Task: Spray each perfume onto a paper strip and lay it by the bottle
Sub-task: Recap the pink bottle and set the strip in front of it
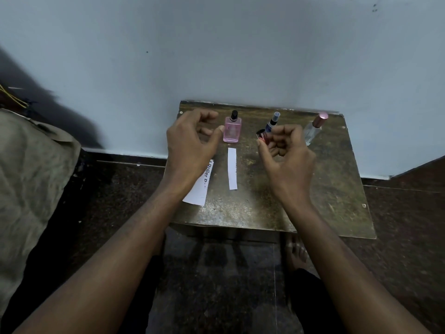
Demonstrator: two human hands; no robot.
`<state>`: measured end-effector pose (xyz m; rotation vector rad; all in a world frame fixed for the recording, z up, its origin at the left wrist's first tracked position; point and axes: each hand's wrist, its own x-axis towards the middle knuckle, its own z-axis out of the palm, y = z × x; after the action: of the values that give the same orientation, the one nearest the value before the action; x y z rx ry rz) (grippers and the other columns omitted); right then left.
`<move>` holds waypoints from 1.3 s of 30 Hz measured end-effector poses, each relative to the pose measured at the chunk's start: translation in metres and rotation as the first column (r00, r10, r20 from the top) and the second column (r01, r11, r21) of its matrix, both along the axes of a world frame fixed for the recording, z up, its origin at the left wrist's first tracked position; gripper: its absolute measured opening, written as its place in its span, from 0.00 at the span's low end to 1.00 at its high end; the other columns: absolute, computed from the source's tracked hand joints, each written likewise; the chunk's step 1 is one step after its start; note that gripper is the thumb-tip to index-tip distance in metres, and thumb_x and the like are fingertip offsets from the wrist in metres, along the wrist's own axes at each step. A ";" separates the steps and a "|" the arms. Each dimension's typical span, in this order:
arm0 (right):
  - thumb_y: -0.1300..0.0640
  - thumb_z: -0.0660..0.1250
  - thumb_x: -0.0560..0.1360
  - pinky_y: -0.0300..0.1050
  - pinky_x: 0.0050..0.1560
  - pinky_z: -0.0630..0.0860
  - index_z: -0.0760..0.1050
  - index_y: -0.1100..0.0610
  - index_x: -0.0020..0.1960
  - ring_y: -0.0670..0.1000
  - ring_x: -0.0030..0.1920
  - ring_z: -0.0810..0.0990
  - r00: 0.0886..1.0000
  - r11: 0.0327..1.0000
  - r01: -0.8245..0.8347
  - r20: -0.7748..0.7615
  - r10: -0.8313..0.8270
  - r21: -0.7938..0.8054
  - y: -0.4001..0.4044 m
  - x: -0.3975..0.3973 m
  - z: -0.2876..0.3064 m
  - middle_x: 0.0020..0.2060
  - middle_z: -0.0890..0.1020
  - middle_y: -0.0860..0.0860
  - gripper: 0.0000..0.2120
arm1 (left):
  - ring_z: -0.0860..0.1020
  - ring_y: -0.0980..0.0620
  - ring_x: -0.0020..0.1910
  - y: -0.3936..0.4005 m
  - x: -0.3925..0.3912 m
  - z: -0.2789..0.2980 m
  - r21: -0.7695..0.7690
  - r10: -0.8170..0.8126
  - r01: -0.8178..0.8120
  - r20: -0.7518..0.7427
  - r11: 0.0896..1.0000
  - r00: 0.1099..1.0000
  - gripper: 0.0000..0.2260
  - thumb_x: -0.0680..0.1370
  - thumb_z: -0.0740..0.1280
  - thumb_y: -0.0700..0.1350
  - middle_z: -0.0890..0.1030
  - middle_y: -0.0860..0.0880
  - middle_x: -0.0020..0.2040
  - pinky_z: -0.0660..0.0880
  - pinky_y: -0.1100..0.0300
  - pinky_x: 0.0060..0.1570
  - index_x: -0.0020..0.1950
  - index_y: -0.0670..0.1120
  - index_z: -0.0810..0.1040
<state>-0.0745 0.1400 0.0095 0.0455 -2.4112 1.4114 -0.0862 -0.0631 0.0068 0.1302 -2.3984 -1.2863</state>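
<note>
Above the bench (pixel 313 201), the left hand (pixel 190 143) hovers loosely curled and empty beside the pink bottle (pixel 232 130); the right hand (pixel 286 150) pinches a small red cap (pixel 262 137).

**Dim, flat light with soft focus and wide-angle bending**

The scene is dim and cool, with no strong light source showing. The wall (pixel 240 44) is evenly grey-blue, darkening to a smeared shadow at the far left. A dull sheen lies on the near part of the table (pixel 228 213). The floor (pixel 216 285) is almost black, its detail lost. Both hands look slightly soft. Straight edges bow toward the frame's borders, and fine grain blurs throughout.
</note>
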 end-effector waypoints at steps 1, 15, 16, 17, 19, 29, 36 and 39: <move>0.56 0.77 0.79 0.33 0.46 0.81 0.79 0.56 0.59 0.42 0.45 0.84 1.000 1.000 0.006 -0.013 -0.006 -0.018 -0.003 -0.002 0.004 0.47 0.84 0.44 0.12 | 0.83 0.60 0.46 0.002 0.001 0.001 -0.024 -0.023 0.022 -0.023 0.999 0.999 0.15 0.79 0.77 0.49 0.83 0.56 0.57 0.79 0.72 0.41 0.65 0.51 0.82; 0.56 0.77 0.79 0.31 0.47 0.80 0.79 0.58 0.61 0.41 0.45 0.84 0.985 0.981 -0.098 -0.123 0.119 0.165 -0.023 -0.045 0.034 0.46 0.84 0.45 0.14 | 0.83 0.53 0.57 0.012 -0.003 0.021 0.004 -0.095 0.095 0.059 0.995 0.994 0.20 0.83 0.73 0.42 0.80 0.46 0.68 0.83 0.62 0.53 0.75 0.43 0.77; 0.56 0.77 0.79 0.33 0.47 0.81 0.79 0.59 0.58 0.42 0.45 0.85 0.982 0.976 -0.109 -0.130 0.135 0.191 -0.026 -0.048 0.037 0.45 0.85 0.46 0.12 | 0.83 0.53 0.56 0.012 -0.003 0.022 0.000 -0.104 0.104 0.059 0.995 0.993 0.19 0.83 0.73 0.42 0.81 0.47 0.67 0.82 0.62 0.53 0.74 0.43 0.78; 0.58 0.77 0.79 0.36 0.47 0.82 0.80 0.60 0.56 0.43 0.44 0.85 0.977 0.966 -0.125 -0.144 0.160 0.225 -0.028 -0.052 0.040 0.45 0.86 0.48 0.11 | 0.83 0.53 0.56 0.012 -0.003 0.023 -0.001 -0.117 0.117 0.060 0.993 0.991 0.18 0.83 0.73 0.42 0.82 0.47 0.66 0.82 0.62 0.52 0.73 0.43 0.79; 0.60 0.77 0.78 0.41 0.48 0.82 0.82 0.61 0.55 0.48 0.44 0.85 0.963 0.946 -0.151 -0.173 0.206 0.286 -0.033 -0.058 0.046 0.45 0.87 0.51 0.08 | 0.83 0.54 0.56 0.012 -0.003 0.024 -0.006 -0.139 0.140 0.060 0.990 0.988 0.16 0.83 0.73 0.41 0.83 0.47 0.64 0.82 0.62 0.53 0.71 0.44 0.81; 0.64 0.75 0.77 0.48 0.51 0.82 0.83 0.59 0.55 0.48 0.44 0.85 0.943 0.886 -0.268 -0.084 0.321 0.377 -0.036 -0.067 0.045 0.46 0.87 0.51 0.07 | 0.83 0.56 0.55 0.013 -0.006 0.021 -0.058 -0.141 0.144 0.058 0.988 0.988 0.16 0.83 0.73 0.42 0.84 0.49 0.64 0.81 0.69 0.53 0.71 0.45 0.82; 0.64 0.74 0.78 0.53 0.50 0.84 0.83 0.62 0.52 0.50 0.44 0.86 0.949 0.904 -0.263 -0.080 0.306 0.337 -0.034 -0.059 0.026 0.46 0.88 0.51 0.04 | 0.85 0.56 0.54 0.010 -0.011 0.014 -0.003 -0.146 0.147 0.075 0.989 0.986 0.14 0.82 0.74 0.40 0.86 0.50 0.61 0.83 0.63 0.53 0.68 0.45 0.84; 0.64 0.75 0.78 0.50 0.50 0.84 0.83 0.62 0.51 0.47 0.44 0.86 0.954 0.913 -0.260 -0.063 0.294 0.316 -0.035 -0.060 0.025 0.47 0.87 0.47 0.03 | 0.85 0.59 0.53 0.008 -0.015 0.006 0.032 -0.145 0.143 0.064 0.989 0.987 0.14 0.81 0.75 0.42 0.87 0.52 0.59 0.81 0.70 0.51 0.67 0.46 0.85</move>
<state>-0.1344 0.1049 0.0344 0.5482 -2.5812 1.0929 -0.1011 -0.0556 0.0130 0.0068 -2.4862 -1.4002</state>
